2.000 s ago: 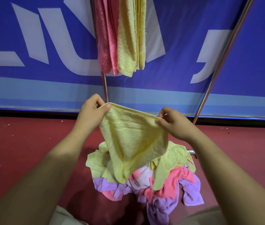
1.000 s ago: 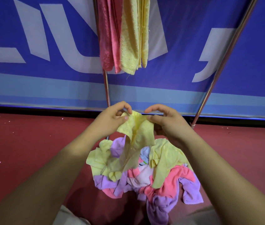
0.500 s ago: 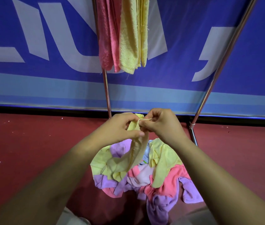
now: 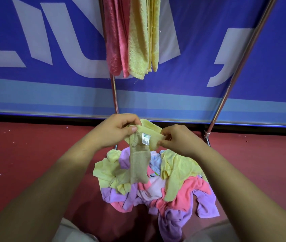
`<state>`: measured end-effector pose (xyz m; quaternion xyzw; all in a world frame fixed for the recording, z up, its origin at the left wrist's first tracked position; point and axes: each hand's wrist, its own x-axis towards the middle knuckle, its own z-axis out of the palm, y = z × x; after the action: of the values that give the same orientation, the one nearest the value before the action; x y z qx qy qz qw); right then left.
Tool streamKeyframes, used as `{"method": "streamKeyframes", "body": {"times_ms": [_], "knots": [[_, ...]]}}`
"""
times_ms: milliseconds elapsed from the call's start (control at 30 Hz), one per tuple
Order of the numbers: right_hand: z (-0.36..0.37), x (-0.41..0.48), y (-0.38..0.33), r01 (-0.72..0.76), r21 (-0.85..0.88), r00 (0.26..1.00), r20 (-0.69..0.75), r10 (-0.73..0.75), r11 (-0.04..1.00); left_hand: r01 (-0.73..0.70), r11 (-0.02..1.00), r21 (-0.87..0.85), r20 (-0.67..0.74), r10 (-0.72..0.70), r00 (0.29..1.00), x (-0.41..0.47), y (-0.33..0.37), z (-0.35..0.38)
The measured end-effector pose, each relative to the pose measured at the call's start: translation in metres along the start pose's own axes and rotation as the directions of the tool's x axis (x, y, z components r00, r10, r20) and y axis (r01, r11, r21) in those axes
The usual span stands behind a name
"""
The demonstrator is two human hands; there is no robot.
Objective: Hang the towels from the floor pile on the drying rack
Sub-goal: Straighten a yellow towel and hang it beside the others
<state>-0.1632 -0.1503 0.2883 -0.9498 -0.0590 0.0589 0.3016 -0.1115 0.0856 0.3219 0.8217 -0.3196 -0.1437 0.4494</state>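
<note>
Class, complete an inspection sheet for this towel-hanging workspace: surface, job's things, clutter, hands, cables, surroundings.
Surface: red floor, a few pale specks.
Job's things: yellow towel, bunched narrow, held above the floor pile of yellow, pink and purple towels; hung towels, pink and yellow, on the drying rack.
Clutter: nothing seen.
Grippers: left hand and right hand each pinch the yellow towel's top edge.
Cables: nothing seen.
Surroundings: blue banner with white lettering behind the rack.

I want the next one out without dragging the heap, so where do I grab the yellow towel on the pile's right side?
On the yellow towel, probably pinch the narrow lower end from above, on your side: that tail lies on top of the pink towel, with nothing covering it.
</note>
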Motion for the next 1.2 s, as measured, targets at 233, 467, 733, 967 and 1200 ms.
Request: {"method": "streamKeyframes", "body": {"times_ms": [233, 467, 733, 967, 1200], "knots": [[-0.024, 0.0, 0.008, -0.008, 0.152, 0.986, -0.163, 0.033, 0.988, 0.089, 0.986, 0.143, -0.041, -0.084, 0.996, -0.004, -0.01, -0.02], [-0.03, -0.003, 0.0, 0.039, 0.283, 0.955, -0.292, 0.048, 0.958, 0.187, 0.853, 0.487, -0.072, -0.175, 0.982, -0.005, -0.016, -0.027], [-0.034, -0.006, 0.002, 0.02, 0.311, 0.947, -0.311, 0.081, 0.95, 0.203, 0.901, 0.383, -0.184, -0.14, 0.973, -0.01, -0.014, -0.034], [-0.035, -0.009, 0.001, 0.042, 0.349, 0.944, -0.32, 0.077, 0.936, 0.162, 0.979, 0.125, -0.384, -0.103, 0.917, -0.003, -0.023, -0.034], [-0.058, -0.008, -0.012, 0.089, 0.387, 0.886, -0.452, 0.105, 0.918, 0.112, 0.974, 0.196, -0.437, -0.015, 0.899, 0.009, 0.003, -0.034]]}}
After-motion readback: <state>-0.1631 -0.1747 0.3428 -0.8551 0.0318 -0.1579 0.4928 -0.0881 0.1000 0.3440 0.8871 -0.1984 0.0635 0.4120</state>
